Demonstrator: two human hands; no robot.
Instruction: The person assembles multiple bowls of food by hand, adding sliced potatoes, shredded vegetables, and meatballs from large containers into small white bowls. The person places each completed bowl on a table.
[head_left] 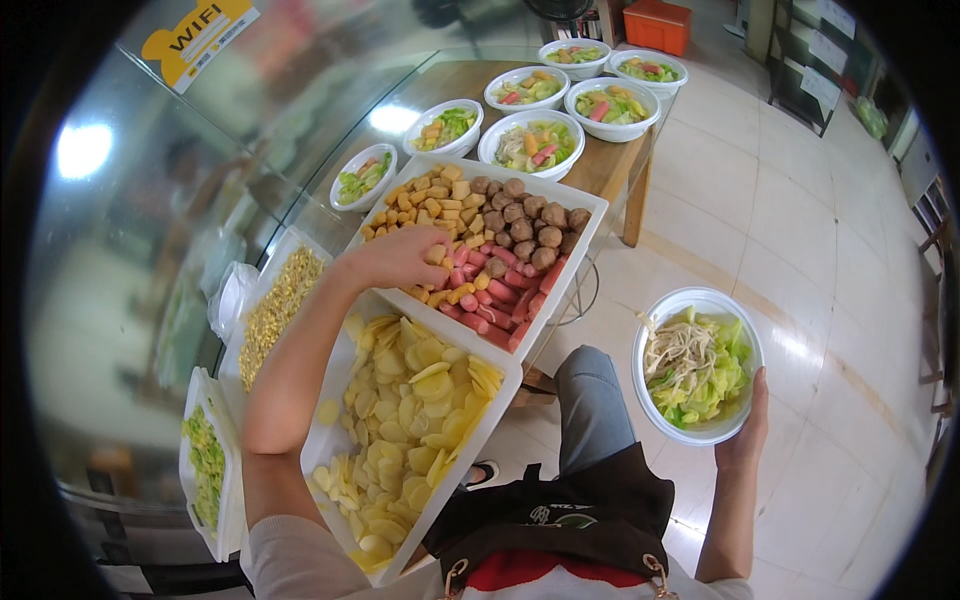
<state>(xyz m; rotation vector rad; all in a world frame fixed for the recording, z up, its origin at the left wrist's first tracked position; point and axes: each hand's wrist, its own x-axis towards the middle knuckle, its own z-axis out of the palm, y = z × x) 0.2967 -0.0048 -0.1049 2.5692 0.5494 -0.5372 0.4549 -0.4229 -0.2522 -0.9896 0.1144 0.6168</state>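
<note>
Left hand (400,258) at frame centre, fingers curled down into the white rectangular tray (590,205) of yellow tofu puffs (430,200), brown meatballs (525,225) and pink sausage pieces (495,290); whether it has pinched anything, can't tell. Right hand (745,435) at right-centre cups from below a white round bowl of cabbage and bean sprouts (698,365). Lower centre: white tray of yellow potato slices (415,420), touching the first tray.

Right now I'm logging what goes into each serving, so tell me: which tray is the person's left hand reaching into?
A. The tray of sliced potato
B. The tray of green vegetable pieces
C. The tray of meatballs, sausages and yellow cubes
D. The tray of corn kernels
C: the left hand rests among the yellow cubes in the tray of meatballs, sausages and yellow cubes, while the right hand holds a white bowl of cabbage and bean sprouts.
</note>
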